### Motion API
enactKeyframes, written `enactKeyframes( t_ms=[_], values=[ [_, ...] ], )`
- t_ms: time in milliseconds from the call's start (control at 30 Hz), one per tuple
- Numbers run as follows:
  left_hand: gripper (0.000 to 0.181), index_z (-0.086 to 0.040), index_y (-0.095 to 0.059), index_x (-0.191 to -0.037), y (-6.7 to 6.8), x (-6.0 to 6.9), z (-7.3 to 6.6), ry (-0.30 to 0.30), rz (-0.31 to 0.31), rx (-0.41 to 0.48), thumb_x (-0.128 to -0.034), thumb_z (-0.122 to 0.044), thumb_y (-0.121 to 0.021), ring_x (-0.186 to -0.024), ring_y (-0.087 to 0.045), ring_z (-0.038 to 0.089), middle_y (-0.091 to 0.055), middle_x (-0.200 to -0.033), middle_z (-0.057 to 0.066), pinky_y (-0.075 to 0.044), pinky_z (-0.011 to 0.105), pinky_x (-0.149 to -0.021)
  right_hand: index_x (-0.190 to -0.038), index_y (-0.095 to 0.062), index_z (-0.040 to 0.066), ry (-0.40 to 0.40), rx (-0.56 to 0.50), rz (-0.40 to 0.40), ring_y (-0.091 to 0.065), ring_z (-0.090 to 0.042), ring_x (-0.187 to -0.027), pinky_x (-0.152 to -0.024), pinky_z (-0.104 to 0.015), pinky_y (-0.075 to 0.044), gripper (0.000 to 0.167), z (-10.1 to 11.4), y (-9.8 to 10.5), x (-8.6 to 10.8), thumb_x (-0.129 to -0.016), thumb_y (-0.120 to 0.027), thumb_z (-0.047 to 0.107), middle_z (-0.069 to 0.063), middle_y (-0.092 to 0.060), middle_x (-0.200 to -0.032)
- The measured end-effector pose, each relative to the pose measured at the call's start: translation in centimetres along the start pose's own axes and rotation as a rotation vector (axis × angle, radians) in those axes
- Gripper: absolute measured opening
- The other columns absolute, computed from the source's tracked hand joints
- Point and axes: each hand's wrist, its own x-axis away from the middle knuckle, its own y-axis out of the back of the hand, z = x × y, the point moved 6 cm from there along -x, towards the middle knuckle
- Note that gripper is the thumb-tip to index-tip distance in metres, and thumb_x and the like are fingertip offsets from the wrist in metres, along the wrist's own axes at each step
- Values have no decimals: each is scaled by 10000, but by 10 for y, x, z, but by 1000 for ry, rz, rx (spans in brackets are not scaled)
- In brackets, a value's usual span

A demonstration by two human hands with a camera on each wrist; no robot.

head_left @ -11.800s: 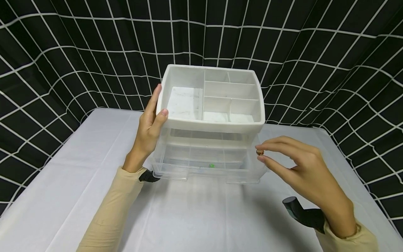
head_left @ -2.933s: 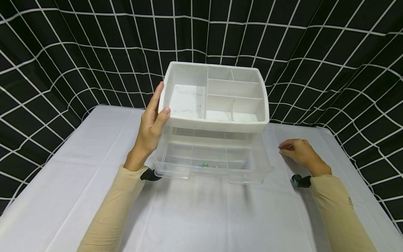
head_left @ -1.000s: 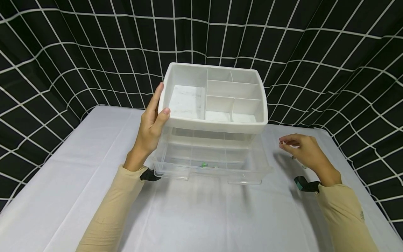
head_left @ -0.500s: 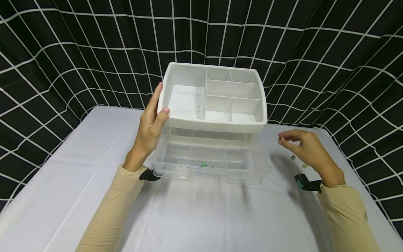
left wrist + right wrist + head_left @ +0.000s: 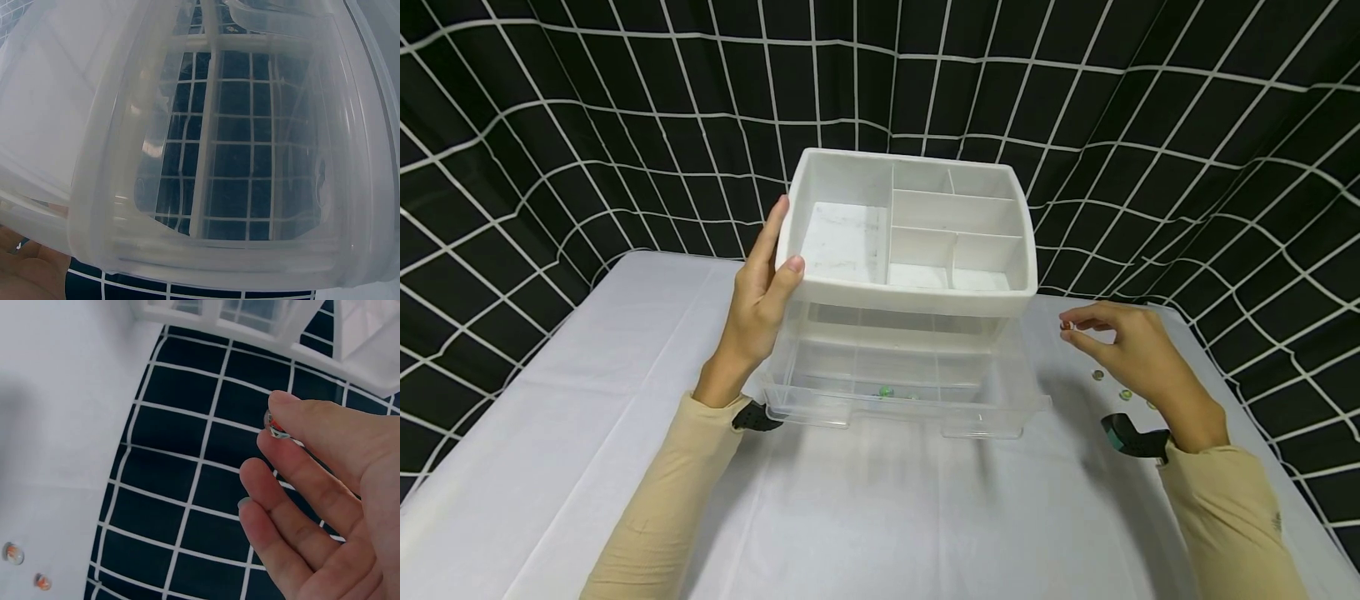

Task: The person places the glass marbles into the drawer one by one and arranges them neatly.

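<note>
My left hand (image 5: 754, 308) grips the left side of a white plastic desk organizer (image 5: 917, 297), thumb on the top rim. Its clear drawer (image 5: 820, 408) stands pulled out at the front. In the drawer lies a green marble (image 5: 886, 392), with a fainter clear one (image 5: 913, 397) beside it. Right of the organizer, my right hand (image 5: 1138, 350) pinches a clear glass marble (image 5: 273, 424) with orange-red inside between thumb and index finger, above the table. The left wrist view shows the organizer's clear plastic close up, with part of the left hand at lower left.
Several more marbles (image 5: 1125, 395) lie on the white tablecloth (image 5: 880, 517) below the right hand. The organizer's top has divided compartments (image 5: 955, 212). A black cloth with a white grid (image 5: 880, 83) hangs behind and at both sides.
The right hand held an amber marble by the drawer, later reached down to the table at right, and now has risen with another marble. Marbles beneath it are uncovered. The left hand keeps its grip.
</note>
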Motion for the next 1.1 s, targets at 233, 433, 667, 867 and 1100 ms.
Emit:
enactKeyframes(
  t_ms=[233, 433, 667, 867, 1100],
  values=[
    [629, -52, -180, -1586, 1, 0, -1, 1, -1, -5, -1000, -85, -406, -1494, -283, 177, -221, -1653, 58, -265, 266, -1206, -1044, -763, 80, 4, -3, -7, -678, -301, -949, -629, -185, -472, 194, 8, 6, -1, -854, -764, 117, -96, -761, -982],
    [627, -47, -184, -1584, 1, 0, 0, -3, -3, -7, -1000, -96, -406, -1491, -290, 182, -226, -1650, 65, -268, 279, -1207, -1045, -765, 93, 24, 8, -24, -681, -289, -946, -612, -179, -467, 204, 17, 11, -1, -843, -774, 117, -87, -759, -981],
    [626, -28, -187, -1579, 0, -1, 1, -10, -8, -2, -998, -110, -404, -1498, -279, 193, -228, -1648, 94, -248, 311, -1222, -1039, -767, 96, 71, -1, -50, -687, -298, -935, -600, -83, -431, 216, 27, 18, -1, -823, -786, 87, -83, -759, -975],
    [631, -45, -186, -1583, 0, -1, 1, 5, -8, 2, -995, -124, -401, -1475, -313, 198, -236, -1645, 82, -287, 286, -1194, -1011, -773, 115, 74, 13, -82, -641, -83, -870, -595, -57, -416, 209, 37, 24, 0, -808, -795, 73, -28, -760, -953],
    [634, -63, -190, -1586, 1, 0, 0, 7, -4, -8, -996, -113, -414, -1459, -333, 205, -239, -1644, 66, -307, 266, -1176, -1001, -772, 104, 87, -1, -110, -453, 203, -865, -572, -63, -412, 218, 50, 32, 3, -791, -801, 53, -31, -764, -953]
  ],
)
